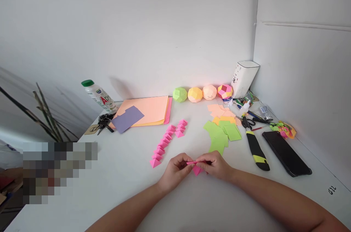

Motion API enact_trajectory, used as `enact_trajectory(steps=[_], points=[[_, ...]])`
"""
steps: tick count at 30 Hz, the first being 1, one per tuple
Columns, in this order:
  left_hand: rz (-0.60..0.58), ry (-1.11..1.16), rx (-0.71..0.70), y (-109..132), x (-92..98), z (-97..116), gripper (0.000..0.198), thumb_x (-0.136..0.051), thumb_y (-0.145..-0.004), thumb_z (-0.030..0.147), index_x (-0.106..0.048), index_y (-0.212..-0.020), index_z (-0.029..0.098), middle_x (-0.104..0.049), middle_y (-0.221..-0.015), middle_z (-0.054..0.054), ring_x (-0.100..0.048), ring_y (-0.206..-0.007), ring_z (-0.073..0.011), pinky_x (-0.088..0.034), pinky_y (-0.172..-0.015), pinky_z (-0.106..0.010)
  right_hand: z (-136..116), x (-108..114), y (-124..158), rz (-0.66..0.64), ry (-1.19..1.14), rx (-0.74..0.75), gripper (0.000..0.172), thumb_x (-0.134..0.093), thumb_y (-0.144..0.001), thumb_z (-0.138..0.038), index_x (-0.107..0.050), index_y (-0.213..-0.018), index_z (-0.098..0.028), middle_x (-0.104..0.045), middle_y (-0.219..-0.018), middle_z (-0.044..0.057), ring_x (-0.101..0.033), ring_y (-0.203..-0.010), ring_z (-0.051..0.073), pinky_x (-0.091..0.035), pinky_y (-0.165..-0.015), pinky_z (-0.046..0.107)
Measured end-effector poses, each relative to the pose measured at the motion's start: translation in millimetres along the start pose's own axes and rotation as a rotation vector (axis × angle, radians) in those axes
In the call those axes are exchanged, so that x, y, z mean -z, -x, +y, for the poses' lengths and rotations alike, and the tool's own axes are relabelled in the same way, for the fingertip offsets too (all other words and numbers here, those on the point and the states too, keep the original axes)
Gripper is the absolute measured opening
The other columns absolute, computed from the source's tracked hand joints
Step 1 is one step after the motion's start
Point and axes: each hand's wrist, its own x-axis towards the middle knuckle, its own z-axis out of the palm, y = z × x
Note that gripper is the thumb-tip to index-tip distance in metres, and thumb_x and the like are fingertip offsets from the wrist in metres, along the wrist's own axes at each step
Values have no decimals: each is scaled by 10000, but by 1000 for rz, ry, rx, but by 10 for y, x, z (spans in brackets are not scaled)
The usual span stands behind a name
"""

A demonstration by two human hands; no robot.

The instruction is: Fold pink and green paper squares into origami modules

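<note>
A small piece of pink paper (196, 170) is pinched between both hands close to the front of the table. My left hand (177, 169) grips its left end with thumb and fingertips, and my right hand (215, 166) closes on the right end. Part of the paper hides behind the fingers. Just beyond my left hand, a row of folded pink paper pieces (163, 144) slants away, with a shorter row of the same kind (181, 128) at its far right. Green paper pieces (219, 137) lie beyond my right hand.
Four-sided stacks of coloured sheets (148, 109) lie at the back left beside a white bottle (101, 96). Several paper balls (195, 94) line the wall. A cutter knife (257, 149), a black phone (286, 153) and a white container (245, 78) stand or lie to the right.
</note>
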Motion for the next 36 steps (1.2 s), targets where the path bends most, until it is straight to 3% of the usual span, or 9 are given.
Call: enact_trajectory(steps=[8, 15, 21, 36], points=[[14, -27, 4, -5, 9, -2, 236, -613, -799, 365, -597, -741, 137, -541, -633, 11, -442, -559, -91, -332, -514, -210, -8, -2, 6, -7, 4, 0, 243, -554, -841, -301, -711, -817, -116, -540, -537, -7, -442, -457, 87, -342, -441, 210], [28, 29, 7, -7, -5, 12, 215, -642, -774, 368, -619, -802, 155, -596, -710, -15, -515, -625, -121, -383, -554, -230, -39, 5, 11, 11, -6, 15, 235, -544, -853, -282, -721, -882, -131, -615, -610, 18, -462, -476, 87, -355, -455, 210], [47, 30, 7, -18, 3, 2, 246, -647, -762, 390, -636, -726, 147, -512, -587, 27, -403, -508, -80, -301, -474, -206, -12, 4, 16, -1, -20, -1, 220, -549, -846, -268, -716, -880, -130, -604, -597, 10, -468, -465, 86, -360, -447, 209], [57, 38, 57, -15, -3, 123, 292, -659, -728, 443, -645, -724, 151, -431, -494, 57, -326, -442, -65, -245, -440, -204, 5, 4, 14, 8, -9, -30, 279, -534, -855, -351, -706, -872, -132, -620, -631, 24, -481, -486, 98, -387, -460, 223]])
